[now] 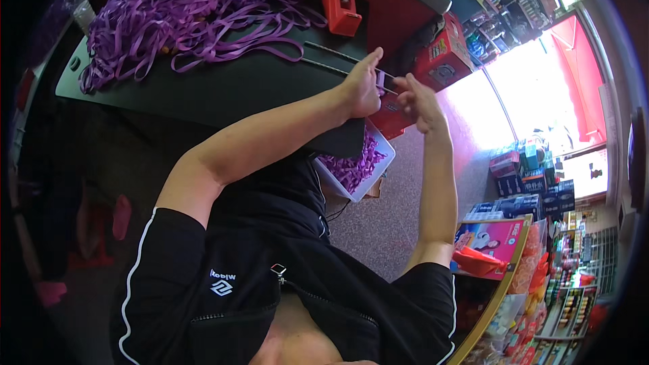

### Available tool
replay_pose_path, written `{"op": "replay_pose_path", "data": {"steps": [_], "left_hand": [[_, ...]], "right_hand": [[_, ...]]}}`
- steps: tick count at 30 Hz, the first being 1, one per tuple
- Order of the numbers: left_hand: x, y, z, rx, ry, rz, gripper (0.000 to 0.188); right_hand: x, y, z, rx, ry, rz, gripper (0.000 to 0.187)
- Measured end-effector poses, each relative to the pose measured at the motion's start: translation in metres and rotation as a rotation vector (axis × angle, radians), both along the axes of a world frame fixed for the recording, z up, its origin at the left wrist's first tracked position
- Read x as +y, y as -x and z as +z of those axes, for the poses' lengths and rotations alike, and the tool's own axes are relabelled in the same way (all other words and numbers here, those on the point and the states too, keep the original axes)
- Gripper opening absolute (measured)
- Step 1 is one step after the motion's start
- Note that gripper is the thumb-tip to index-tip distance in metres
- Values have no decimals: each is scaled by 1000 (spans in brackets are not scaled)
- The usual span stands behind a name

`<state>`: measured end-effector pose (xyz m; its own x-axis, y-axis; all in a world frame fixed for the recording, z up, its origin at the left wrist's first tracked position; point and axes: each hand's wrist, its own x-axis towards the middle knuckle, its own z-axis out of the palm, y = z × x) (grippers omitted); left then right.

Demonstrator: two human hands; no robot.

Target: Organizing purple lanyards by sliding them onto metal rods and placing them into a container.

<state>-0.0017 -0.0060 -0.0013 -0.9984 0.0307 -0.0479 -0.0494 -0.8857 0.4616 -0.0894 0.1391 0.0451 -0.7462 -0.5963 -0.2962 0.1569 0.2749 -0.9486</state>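
Observation:
A thin, pale patterned cord runs in two taut lines over the dark tabletop, from a loop of purple strap toward my hands. My left hand reaches across these lines with its fingers stretched out, and hides part of them. A small purple piece shows beside its palm. My right hand is just to the right, fingers bent at the cord's end and slightly blurred. A large tangled heap of purple straps covers the far left of the table.
A red tape dispenser stands at the table's back. Below the table corner is a white bin holding purple straps. Red boxes stand beyond my hands. At right, a display counter and stacked boxes border the speckled floor.

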Motion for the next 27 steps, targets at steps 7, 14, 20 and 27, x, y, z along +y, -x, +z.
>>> {"op": "replay_pose_path", "data": {"steps": [7, 14, 20, 27], "left_hand": [[6, -5, 5, 31, 36, -9, 99], [15, 5, 4, -22, -66, 37, 71], [10, 9, -2, 30, -241, 20, 45], [6, 10, -1, -9, -197, -18, 61]], "right_hand": [[-102, 42, 22, 704, 135, 45, 29], [-187, 108, 9, 513, -238, 56, 33], [-214, 97, 14, 280, -290, 27, 26], [-204, 95, 21, 199, -188, -62, 20]]}}
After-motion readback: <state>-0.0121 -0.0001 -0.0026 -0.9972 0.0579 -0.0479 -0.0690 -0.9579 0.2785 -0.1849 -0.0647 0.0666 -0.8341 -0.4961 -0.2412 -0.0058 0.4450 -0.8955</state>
